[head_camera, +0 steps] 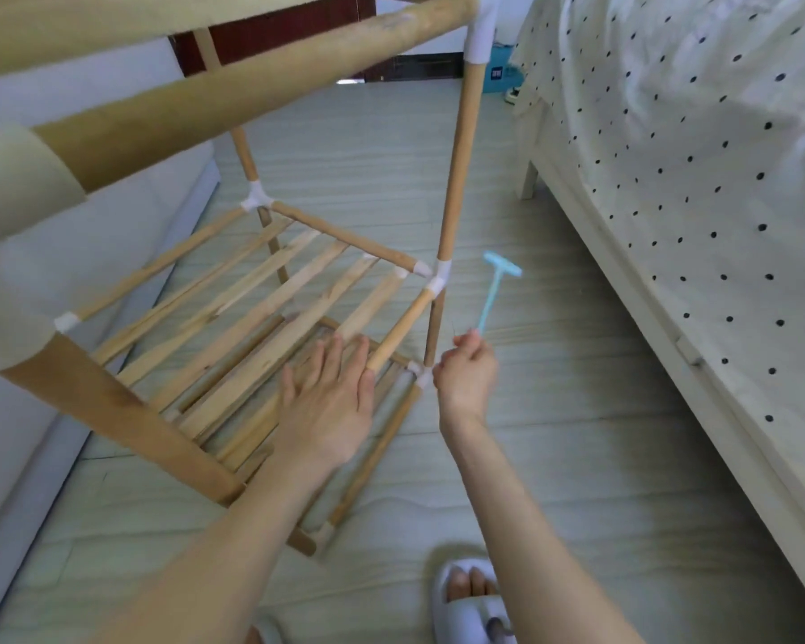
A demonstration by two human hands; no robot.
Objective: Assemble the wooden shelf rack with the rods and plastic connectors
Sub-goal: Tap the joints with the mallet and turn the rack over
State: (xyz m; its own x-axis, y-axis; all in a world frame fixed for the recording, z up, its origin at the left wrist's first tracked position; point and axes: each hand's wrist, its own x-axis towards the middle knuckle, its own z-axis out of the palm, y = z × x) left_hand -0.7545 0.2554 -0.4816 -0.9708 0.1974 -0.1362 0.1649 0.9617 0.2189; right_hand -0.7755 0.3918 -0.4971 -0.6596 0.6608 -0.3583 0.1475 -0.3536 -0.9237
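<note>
the left hand (327, 402) is spread wide and flat, palm down, over the slats of the middle shelf (270, 290) of the wooden rack (456, 146); whether it presses on the slats or hovers just above them cannot be told because of blur. the right hand (466, 374) is closed around the lower end of a small light-blue hammer (492, 290), whose t-shaped head points up and away from the rack. this hand sits just beside the rack's near right corner, close to the white plastic connector (420, 374) at the bottom level.

the rack stands on the pale floor (554, 457). round wooden rods form its uprights and rails, joined by white connectors at each corner; another connector (440, 276) ties the middle shelf to the right upright. a lower slatted shelf (382, 439) shows beneath the left hand. a thick top rail (215, 90) crosses the upper part of the view.

to the right of the rack is a bed with a dotted white cover (698, 178). below the rack, a foot in a grey slipper (465, 601) rests on the floor.
</note>
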